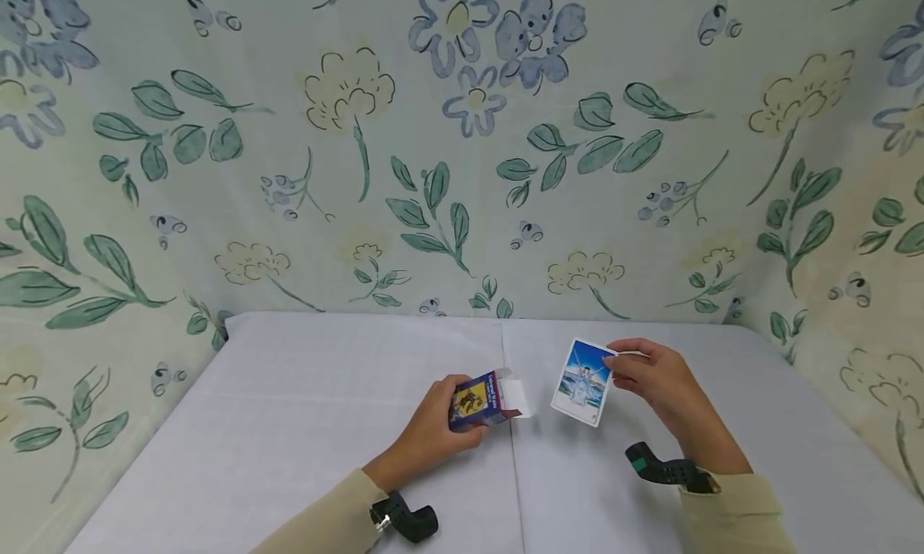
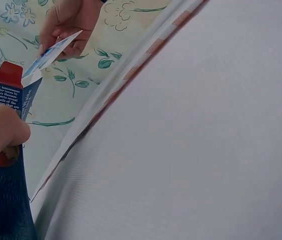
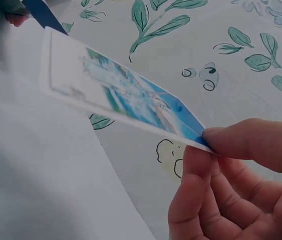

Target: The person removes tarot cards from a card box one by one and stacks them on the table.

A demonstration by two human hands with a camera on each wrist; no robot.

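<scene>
a white-bordered picture card (image 1: 583,382), mostly blue, is held tilted above a white cloth (image 1: 325,378), near but apart from the open end of a small dark-blue box (image 1: 476,403). the box's white flap (image 1: 514,398) stands out toward the card; what lies inside cannot be told. handling this step well, by our judgement, calls for lining the card's edge up square with the box's mouth, keeping the flap and red tab (image 2: 9,74) clear of its corners, and gripping lightly enough to leave no crease. the right hand (image 1: 660,382) pinches the card near one corner, thumb on the picture side and fingers behind, with barely a gap between. the left hand (image 1: 435,422) is curled around the box at the end away from the flap, a hold best kept steady without squashing the carton. farther out: beige sleeves (image 1: 332,514), black wrist devices (image 1: 413,522) and a flowered backdrop (image 1: 447,285).
</scene>
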